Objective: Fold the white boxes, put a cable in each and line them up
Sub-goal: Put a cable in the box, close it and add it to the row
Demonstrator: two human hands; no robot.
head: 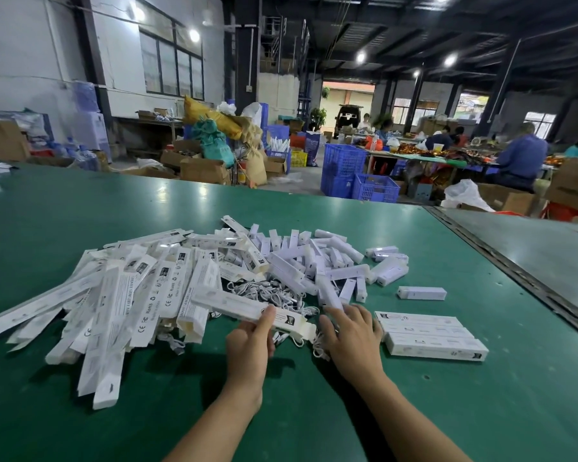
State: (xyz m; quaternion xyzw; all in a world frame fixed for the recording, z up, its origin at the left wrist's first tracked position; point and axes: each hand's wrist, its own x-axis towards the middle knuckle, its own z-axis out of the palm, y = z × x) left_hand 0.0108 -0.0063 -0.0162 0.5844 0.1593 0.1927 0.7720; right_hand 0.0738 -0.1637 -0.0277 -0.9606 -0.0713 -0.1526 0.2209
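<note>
My left hand (251, 338) grips one long white box (247, 307) near its right end, thumb on top, the box lying slanted above the table. My right hand (351, 335) lies palm down with spread fingers on the white cables (274, 295) and small pieces at the near edge of the heap. A big pile of flat unfolded white boxes (124, 295) fans out to the left. Three finished boxes (431, 335) lie side by side just right of my right hand.
A heap of small white inner boxes (317, 261) fills the middle of the green table (481, 411), with one lying alone (421, 292) to the right. A metal seam (514, 271) runs along the table's right side. People work at tables far behind, among blue crates (344, 168).
</note>
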